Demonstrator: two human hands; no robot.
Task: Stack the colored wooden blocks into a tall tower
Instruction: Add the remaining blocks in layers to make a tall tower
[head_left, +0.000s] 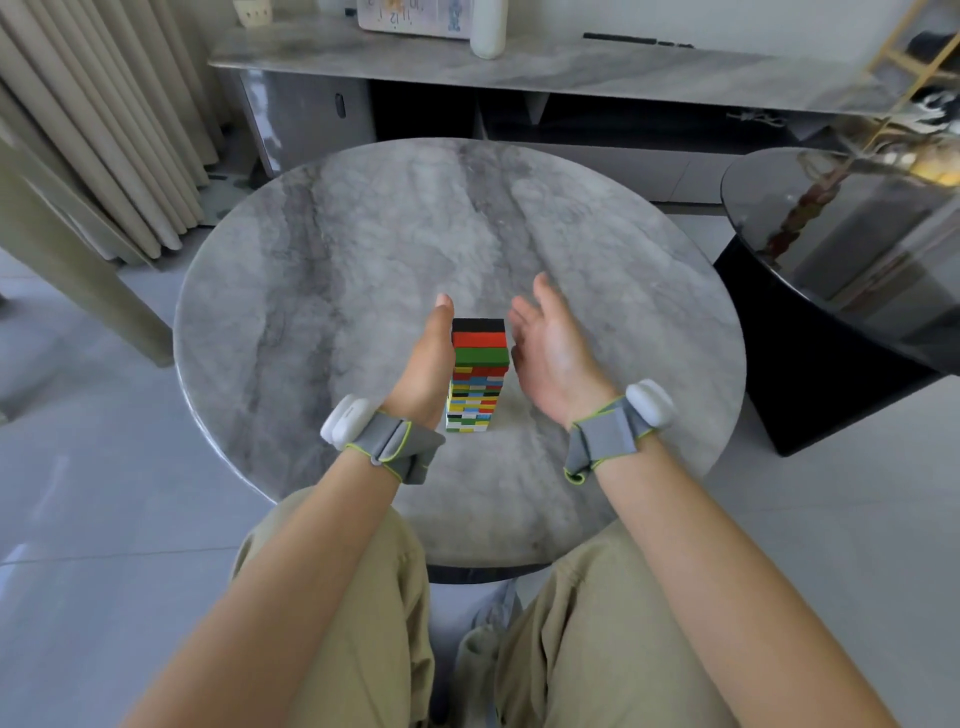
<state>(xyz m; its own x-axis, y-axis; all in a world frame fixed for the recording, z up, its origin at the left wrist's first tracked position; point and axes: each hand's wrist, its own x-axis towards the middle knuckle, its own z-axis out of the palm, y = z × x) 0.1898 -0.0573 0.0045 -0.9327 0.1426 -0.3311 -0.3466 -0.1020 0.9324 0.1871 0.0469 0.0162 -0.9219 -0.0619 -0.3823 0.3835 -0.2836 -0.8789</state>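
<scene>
The tower (475, 384) stands just below the middle of the frame, on the near half of a round grey marble tabletop (363, 234). It is a slim, upright column of many thin layers, with the block ends showing in yellow, blue, red, green, white and black down its near face. On top lie three blocks side by side: black farthest, red in the middle, green nearest. The sides look straight and no loose blocks lie around its foot.

The left hand (423, 364) is held flat and on edge along the tower's left side, fingers straight and together, thumb pointing away up the frame. Its palm faces the blocks and seems to lie against them, though I cannot tell for sure that it touches. Its grip is loose and closes on nothing.

The right hand (553, 353) mirrors it on the tower's right side, palm inward, fingers relaxed and slightly spread, just beside the top layers with a sliver of gap showing. Its grip too is wide and holds nothing.

Each wrist wears a grey strap with a white pod, the left wristband (384, 441) and the right wristband (608, 436). A black glass-topped side table (831, 338) sits at the right edge, and a curtain (104, 130) hangs at the upper left.
</scene>
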